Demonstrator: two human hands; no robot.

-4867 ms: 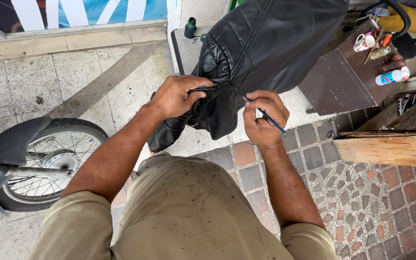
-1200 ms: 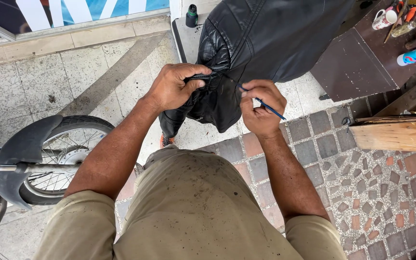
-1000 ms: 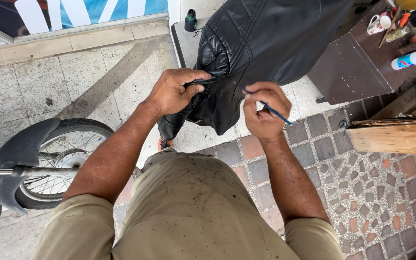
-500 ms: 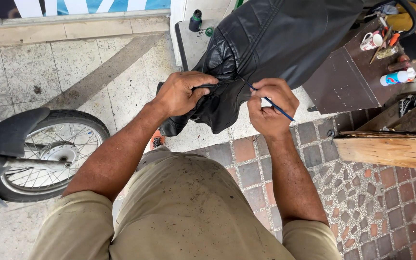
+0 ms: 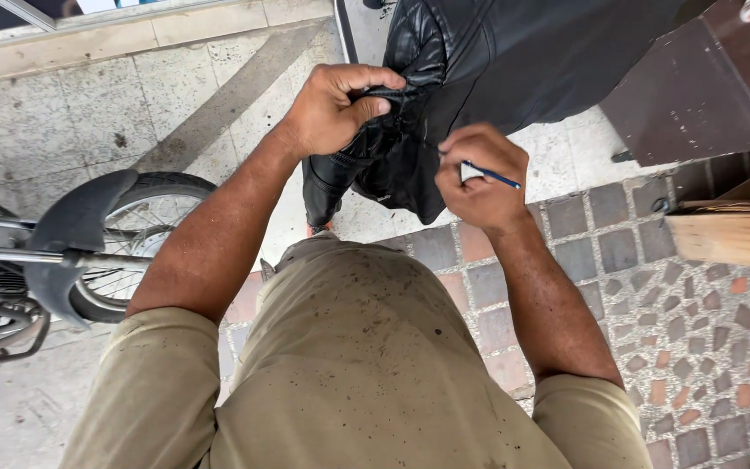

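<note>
Paved ground below: 2 hands, left (image 5: 333, 108) gripping 1 black jacket (image 5: 514, 61), right (image 5: 479, 178) pinching 1 blue pen (image 5: 492, 175).

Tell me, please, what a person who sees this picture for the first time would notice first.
The eye goes first to the top centre, where the left hand grips a bunched fold of a black leather jacket and the right hand holds a thin blue tool beside it. Next is the motorcycle wheel with its dark mudguard at the left, on pale paving. A wooden plank juts in from the right over the cobbles.

Black leather jacket (image 5: 514, 61) and motorcycle (image 5: 36, 252), both cut off by edges.
</note>
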